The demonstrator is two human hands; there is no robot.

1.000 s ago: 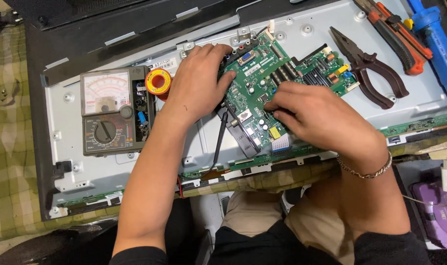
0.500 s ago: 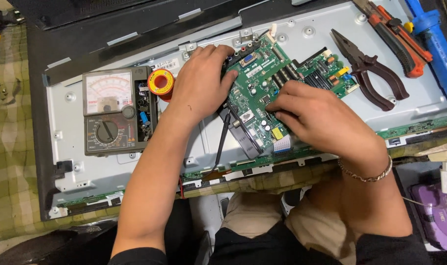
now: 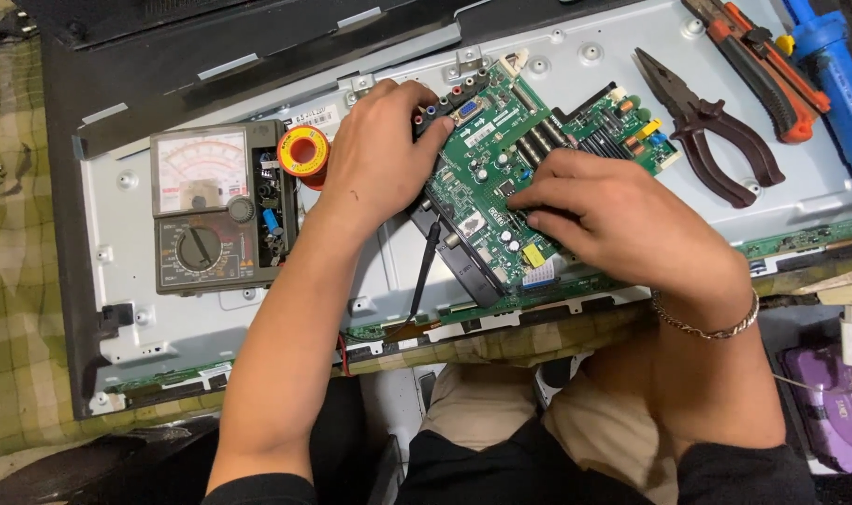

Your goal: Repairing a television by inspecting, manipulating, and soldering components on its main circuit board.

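Green circuit board (image 3: 529,178), set on the grey metal back panel (image 3: 576,56) of an opened flat screen, near its middle. Left hand (image 3: 379,159): fingers curled over the board's upper-left corner at the connector row, gripping the edge. Right hand (image 3: 622,220): lying on the board's lower right part, fingers close together and pressed to its surface; wrist carries a chain bracelet (image 3: 707,323). On the panel beside the left hand: analogue multimeter (image 3: 216,210), orange solder spool (image 3: 303,152). Right of board: dark-handled pliers (image 3: 711,131), orange-black tool (image 3: 758,65), blue tool (image 3: 837,70).
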